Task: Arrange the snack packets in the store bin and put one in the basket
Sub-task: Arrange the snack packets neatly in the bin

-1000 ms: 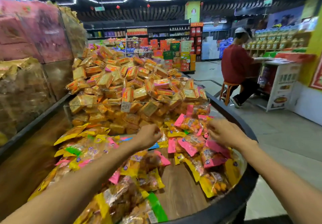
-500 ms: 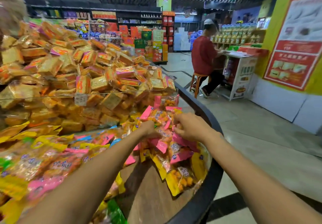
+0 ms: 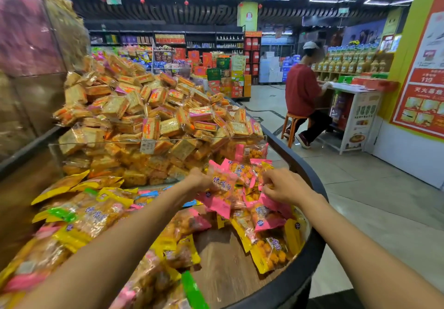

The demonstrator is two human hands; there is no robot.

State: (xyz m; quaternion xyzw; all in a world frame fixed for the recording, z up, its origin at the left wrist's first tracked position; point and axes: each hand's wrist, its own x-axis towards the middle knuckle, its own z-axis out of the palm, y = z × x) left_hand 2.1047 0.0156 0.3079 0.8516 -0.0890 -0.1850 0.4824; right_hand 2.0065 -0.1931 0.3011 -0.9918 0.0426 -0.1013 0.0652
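Pink, yellow and green snack packets lie in a round store bin (image 3: 300, 270) with a black rim and a wooden floor. My left hand (image 3: 198, 178) grips a pink snack packet (image 3: 222, 184) and holds it raised above the pile. Just to its right, my right hand (image 3: 281, 184) pinches another pink packet (image 3: 254, 171) in the cluster at the bin's far right. More pink packets (image 3: 266, 217) and yellow packets (image 3: 271, 253) lie below my hands. No basket is in view.
A clear divider (image 3: 96, 145) holds back a tall heap of orange cracker packs (image 3: 153, 114). Yellow and green packets (image 3: 79, 215) fill the bin's left. A person in a red top (image 3: 301, 89) sits on a stool at a counter on the right, across a tiled aisle (image 3: 374, 212).
Both hands came together over the pink packets at the bin's right, and the left hand has lifted a pink packet. The camera swung right, then partly back.
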